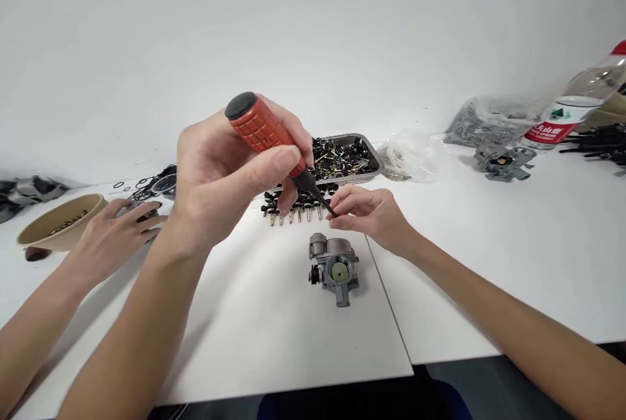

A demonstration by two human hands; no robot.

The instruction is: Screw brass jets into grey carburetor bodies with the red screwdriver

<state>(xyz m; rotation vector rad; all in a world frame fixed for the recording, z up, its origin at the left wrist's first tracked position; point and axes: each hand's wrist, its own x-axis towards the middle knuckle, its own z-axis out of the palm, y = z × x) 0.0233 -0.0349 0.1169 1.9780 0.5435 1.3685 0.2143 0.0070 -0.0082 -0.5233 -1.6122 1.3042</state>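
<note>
My left hand (215, 179) is wrapped round the red handle of a screwdriver (268, 130), whose dark shaft slants down to the right. Its tip meets the pinched fingers of my right hand (369, 214); whatever small thing they hold there is too small to make out. Just below them a grey metal carburetor (337, 270) stands on the white table (274, 342), with a black knob on its left side. Behind my hands lies a row of small black parts with brass-coloured pins (300, 211).
A metal tray (374, 162) of small parts stands at the back beside clear plastic bags (415, 156). Right are another carburetor (503, 160) and a bottle (562, 117). At left, another person's hand (110, 234) touches a part near a beige bowl (29, 231) and black rings (156, 185).
</note>
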